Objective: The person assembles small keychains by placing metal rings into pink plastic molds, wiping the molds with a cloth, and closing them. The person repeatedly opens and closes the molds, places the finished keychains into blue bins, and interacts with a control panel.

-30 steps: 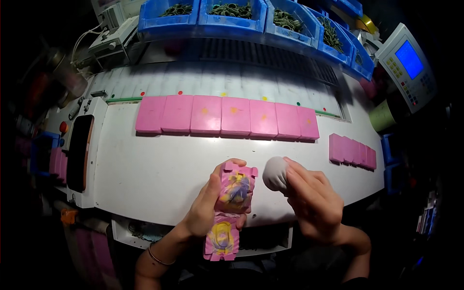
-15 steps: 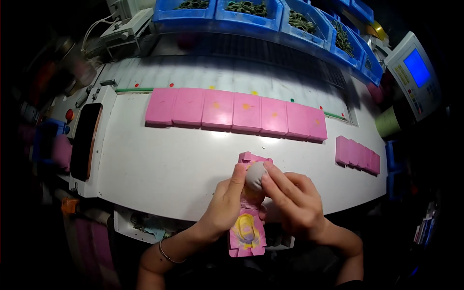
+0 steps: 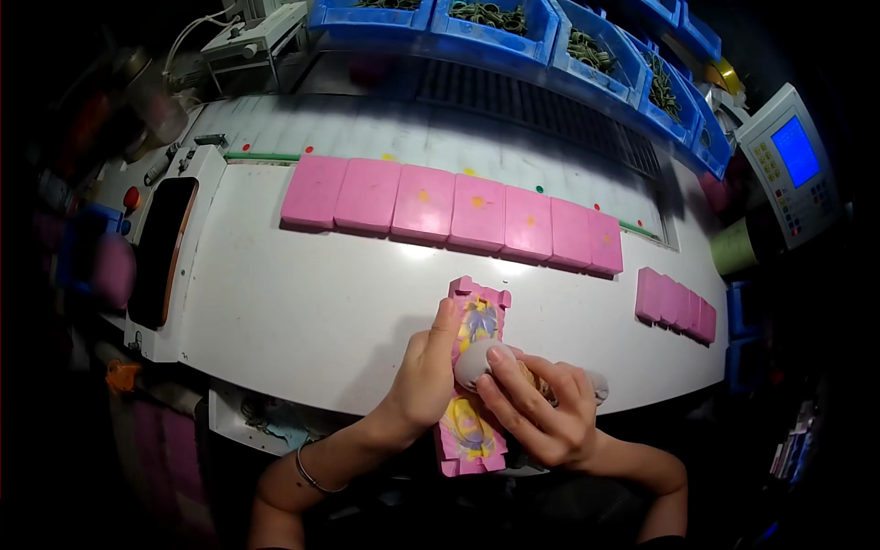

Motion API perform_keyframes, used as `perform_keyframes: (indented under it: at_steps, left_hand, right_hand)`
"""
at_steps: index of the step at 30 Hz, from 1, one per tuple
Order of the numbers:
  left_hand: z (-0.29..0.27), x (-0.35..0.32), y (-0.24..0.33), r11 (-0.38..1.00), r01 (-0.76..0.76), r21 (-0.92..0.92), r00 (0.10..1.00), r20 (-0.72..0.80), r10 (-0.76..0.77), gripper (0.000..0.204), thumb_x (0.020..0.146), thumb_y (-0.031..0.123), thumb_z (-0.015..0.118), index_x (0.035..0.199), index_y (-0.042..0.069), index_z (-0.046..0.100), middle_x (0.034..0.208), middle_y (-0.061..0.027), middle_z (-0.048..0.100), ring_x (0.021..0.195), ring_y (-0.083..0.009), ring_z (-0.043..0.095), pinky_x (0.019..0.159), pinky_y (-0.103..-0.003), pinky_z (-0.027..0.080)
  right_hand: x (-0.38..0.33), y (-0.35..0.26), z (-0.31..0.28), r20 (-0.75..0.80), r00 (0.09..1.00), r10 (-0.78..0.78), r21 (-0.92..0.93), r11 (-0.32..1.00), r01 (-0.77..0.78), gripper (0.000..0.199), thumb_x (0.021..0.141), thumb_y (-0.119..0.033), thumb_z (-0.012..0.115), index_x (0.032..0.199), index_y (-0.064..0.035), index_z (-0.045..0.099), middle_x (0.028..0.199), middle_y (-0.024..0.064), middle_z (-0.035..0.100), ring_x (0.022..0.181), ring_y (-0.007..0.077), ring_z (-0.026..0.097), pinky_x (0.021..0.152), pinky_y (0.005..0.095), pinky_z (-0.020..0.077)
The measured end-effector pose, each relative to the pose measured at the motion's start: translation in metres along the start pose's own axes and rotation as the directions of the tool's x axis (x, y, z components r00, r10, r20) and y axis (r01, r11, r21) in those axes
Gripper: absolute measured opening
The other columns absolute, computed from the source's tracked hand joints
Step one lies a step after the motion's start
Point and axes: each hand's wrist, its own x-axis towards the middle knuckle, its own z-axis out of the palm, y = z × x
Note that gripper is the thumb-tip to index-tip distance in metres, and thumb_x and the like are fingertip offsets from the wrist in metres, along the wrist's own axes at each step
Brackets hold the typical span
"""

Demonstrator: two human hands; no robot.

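My left hand [image 3: 423,371] is closed around an opened pink mold [image 3: 474,286], thumb up along its left edge. The mold has a cavity in its far half and another in its near half, both marked with yellow and purple-grey. A rounded pale-grey pouch [image 3: 472,365] is gripped in the fingers of my right hand [image 3: 555,408]. It rests against the middle of the mold, between the two cavities. A brownish band and a grey end of the pouch show past my right fingers. My other left fingers are hidden under the mold.
A row of several pink blocks [image 3: 424,203] stands across the white table [image 3: 302,284], and smaller ones [image 3: 676,302] at the right. Blue bins [image 3: 495,32] line the back. A phone [image 3: 165,252] lies left; a control panel [image 3: 793,165] with a blue screen stands right.
The grey pouch has moved from the far half of the mold toward me, to its middle, uncovering the far cavity. My right hand came nearer with it; my left hand still grips the mold.
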Motion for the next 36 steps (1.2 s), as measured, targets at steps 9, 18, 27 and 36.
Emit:
perform_keyframes:
  at_steps: [9,18,27,36]
  left_hand:
    - [0.011,-0.006,-0.002,0.997,-0.074,0.039,0.996,-0.051,0.076,0.064,0.100,0.042,0.016,0.096,-0.006,0.059,0.085,-0.0116,0.063,0.076,-0.0161,0.061,0.071,-0.027,0.049]
    - [0.001,-0.008,-0.005,0.896,-0.370,0.245,0.917,-0.060,0.395,0.063,0.099,0.043,0.023,0.099,-0.010,0.059,0.091,-0.0160,0.063,0.070,-0.0172,0.061,0.065,-0.028,0.050]
    - [0.003,-0.008,-0.005,0.851,-0.422,0.313,0.887,-0.053,0.460,0.066,0.099,0.044,0.022,0.103,-0.011,0.058,0.088,-0.0155,0.064,0.070,-0.0180,0.061,0.065,-0.029,0.050]
    - [-0.010,0.001,-0.021,0.694,-0.594,0.407,0.750,-0.031,0.660,0.050,0.097,0.037,0.032,0.112,-0.004,0.055,0.063,-0.0073,0.056,0.051,-0.0125,0.051,0.049,-0.026,0.040]
  right_hand:
    - [0.019,0.013,-0.010,0.160,0.952,0.260,0.394,0.868,-0.303,0.047,0.064,0.006,0.060,0.111,0.0019,0.060,0.114,0.0165,0.060,0.078,0.0241,0.057,0.067,0.0296,0.0466]
    - [-0.001,-0.011,-0.008,0.176,0.975,0.136,0.397,0.897,-0.196,0.045,0.068,-0.002,0.058,0.112,-0.0009,0.060,0.118,0.0132,0.059,0.079,0.0218,0.058,0.070,0.0296,0.0470]
    - [0.000,-0.004,-0.004,0.171,0.976,0.135,0.399,0.896,-0.194,0.046,0.065,-0.004,0.061,0.111,-0.0031,0.062,0.115,0.0089,0.061,0.080,0.0214,0.057,0.070,0.0290,0.0473]
    - [-0.012,-0.005,-0.013,0.279,0.947,0.161,0.409,0.872,-0.269,0.055,0.064,0.001,0.059,0.118,-0.0020,0.057,0.123,0.0113,0.055,0.079,0.0235,0.056,0.069,0.0299,0.0464]
